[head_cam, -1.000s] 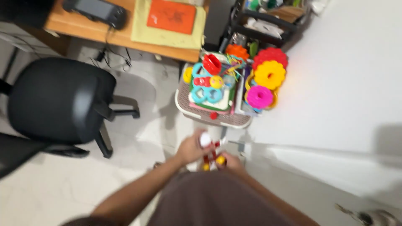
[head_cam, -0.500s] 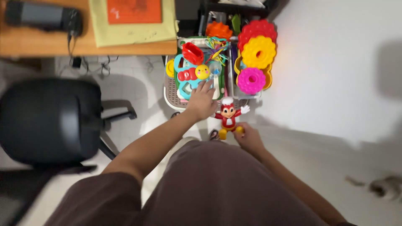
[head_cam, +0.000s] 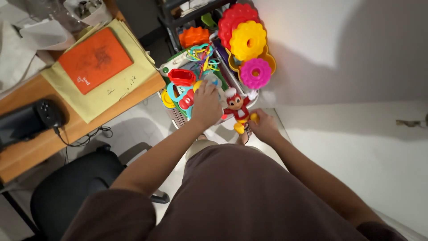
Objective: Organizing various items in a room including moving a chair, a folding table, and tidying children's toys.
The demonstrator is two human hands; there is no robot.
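My right hand (head_cam: 264, 126) grips the yellow feet of a small red toy figure with a white hat (head_cam: 236, 107), held upright just in front of a basket of toys (head_cam: 177, 117). My left hand (head_cam: 206, 104) lies palm down on the colourful plastic toys in the basket, over a light blue and red caterpillar-shaped toy (head_cam: 183, 99). Whether its fingers grip anything I cannot tell. Both forearms reach forward over my brown-clothed lap.
Red, yellow and pink flower-shaped discs (head_cam: 246, 42) are stacked beside the basket by the white wall. A wooden desk (head_cam: 31, 147) at left bears an orange book on yellow paper (head_cam: 96, 60) and a black handheld device (head_cam: 29, 118). A black office chair (head_cam: 71, 196) stands lower left.
The view has swung, so the desk now runs diagonally. My left hand left the figure and settled on the toys in the basket. My right hand brought the figure up beside the basket.
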